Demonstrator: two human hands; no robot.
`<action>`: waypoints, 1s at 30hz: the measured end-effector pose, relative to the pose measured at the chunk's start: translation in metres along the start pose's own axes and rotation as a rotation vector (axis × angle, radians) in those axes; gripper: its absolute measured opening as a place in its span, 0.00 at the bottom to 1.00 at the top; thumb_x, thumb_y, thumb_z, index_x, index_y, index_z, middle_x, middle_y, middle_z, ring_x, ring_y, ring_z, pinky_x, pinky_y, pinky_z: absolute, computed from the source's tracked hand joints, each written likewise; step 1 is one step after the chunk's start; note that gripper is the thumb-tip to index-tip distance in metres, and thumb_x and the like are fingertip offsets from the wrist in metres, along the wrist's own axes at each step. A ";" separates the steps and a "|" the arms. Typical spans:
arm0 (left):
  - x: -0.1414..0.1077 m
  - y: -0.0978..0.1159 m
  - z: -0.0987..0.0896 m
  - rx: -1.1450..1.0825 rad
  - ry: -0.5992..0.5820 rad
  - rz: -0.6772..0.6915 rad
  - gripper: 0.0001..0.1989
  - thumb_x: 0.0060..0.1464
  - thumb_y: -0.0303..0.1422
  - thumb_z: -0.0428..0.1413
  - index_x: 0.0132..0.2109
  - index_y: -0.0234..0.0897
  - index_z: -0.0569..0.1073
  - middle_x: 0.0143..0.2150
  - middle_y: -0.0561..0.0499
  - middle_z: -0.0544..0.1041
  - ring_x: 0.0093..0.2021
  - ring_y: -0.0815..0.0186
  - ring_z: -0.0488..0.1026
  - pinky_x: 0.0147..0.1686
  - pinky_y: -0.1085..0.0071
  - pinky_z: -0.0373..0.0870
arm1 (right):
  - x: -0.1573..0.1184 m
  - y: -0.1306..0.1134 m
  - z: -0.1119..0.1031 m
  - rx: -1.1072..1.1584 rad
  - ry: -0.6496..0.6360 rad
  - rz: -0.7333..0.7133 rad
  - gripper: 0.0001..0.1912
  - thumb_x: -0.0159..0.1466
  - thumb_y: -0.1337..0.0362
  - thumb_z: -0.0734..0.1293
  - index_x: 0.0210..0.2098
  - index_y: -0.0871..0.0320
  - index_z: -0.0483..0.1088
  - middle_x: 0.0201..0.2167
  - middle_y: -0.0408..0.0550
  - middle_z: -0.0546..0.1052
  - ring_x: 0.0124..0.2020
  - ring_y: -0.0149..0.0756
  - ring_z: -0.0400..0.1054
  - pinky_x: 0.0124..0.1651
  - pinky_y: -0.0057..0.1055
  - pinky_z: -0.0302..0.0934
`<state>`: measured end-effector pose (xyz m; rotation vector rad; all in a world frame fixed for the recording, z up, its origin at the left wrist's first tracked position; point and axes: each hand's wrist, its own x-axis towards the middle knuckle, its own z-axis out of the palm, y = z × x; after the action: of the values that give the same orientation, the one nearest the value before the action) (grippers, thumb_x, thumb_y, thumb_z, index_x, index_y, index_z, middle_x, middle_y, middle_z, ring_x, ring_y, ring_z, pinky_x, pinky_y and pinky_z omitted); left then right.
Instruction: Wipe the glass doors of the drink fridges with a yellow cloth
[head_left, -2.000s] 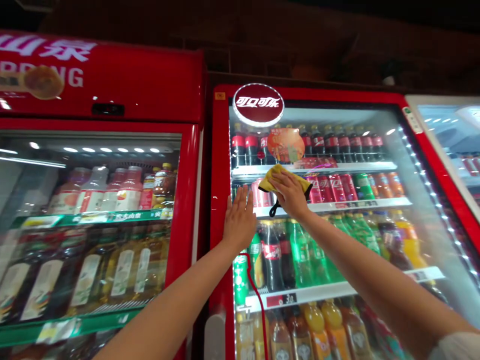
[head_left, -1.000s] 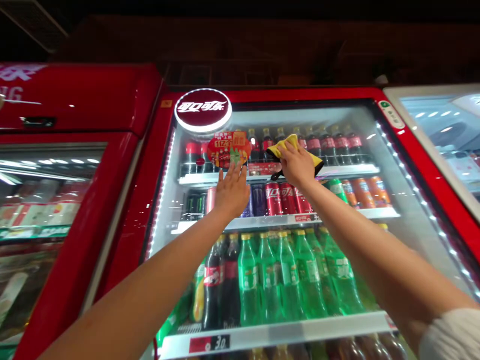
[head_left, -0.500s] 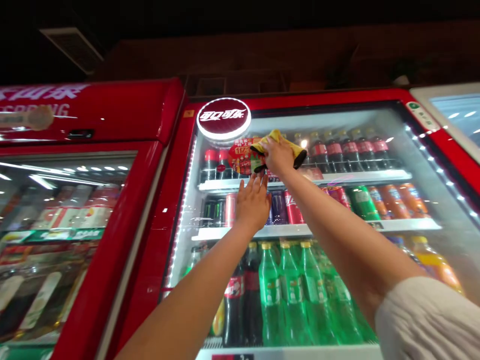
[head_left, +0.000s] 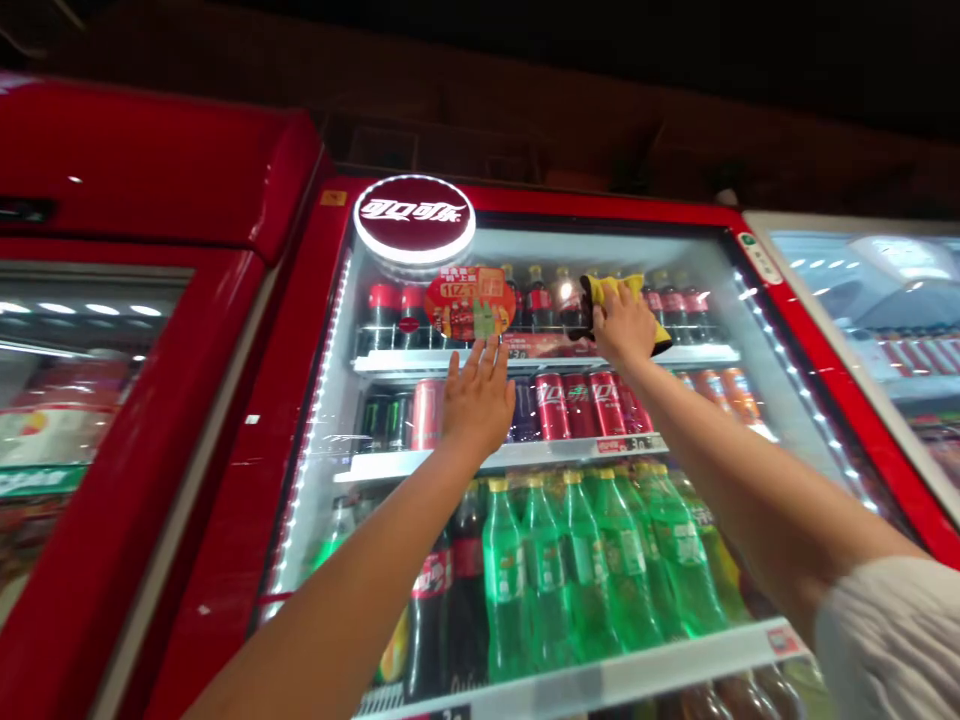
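Observation:
My right hand (head_left: pixel 625 325) presses a yellow cloth with black edging (head_left: pixel 652 300) against the glass door (head_left: pixel 780 400) of a red drinks fridge, in front of the top shelf. Fingers spread, my left hand (head_left: pixel 480 395) lies on or close to the same glass, lower and to the left; it holds nothing. Just above its fingertips is a red sticker (head_left: pixel 470 303) with printed bottles. Higher up on the left, a round lit sign (head_left: pixel 415 220) with white lettering sits at the door's top corner.
Behind the glass stand dark cola bottles (head_left: pixel 538 300), red cans (head_left: pixel 553 405) and green bottles (head_left: pixel 504 580) on white shelves. Another red fridge (head_left: pixel 187 170) stands at the left, a white-framed one (head_left: pixel 847 330) at the right.
My right hand has slid the cloth rightward across the glass, away from the sticker. My left hand stays below the sticker, now apart from the right. The view has shifted to the right.

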<state>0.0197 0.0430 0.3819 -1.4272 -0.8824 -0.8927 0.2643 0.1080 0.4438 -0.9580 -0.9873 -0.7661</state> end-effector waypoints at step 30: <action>0.023 0.070 -0.003 -0.016 -0.026 -0.030 0.30 0.69 0.35 0.41 0.73 0.30 0.59 0.77 0.40 0.55 0.78 0.52 0.49 0.76 0.46 0.43 | -0.044 0.048 -0.019 0.028 -0.167 -0.187 0.28 0.73 0.65 0.54 0.71 0.50 0.62 0.75 0.52 0.58 0.76 0.55 0.46 0.74 0.56 0.47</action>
<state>0.0925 0.0380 0.3734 -1.4456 -0.9201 -0.9069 0.2967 0.1140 0.3842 -0.9251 -1.2427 -0.8351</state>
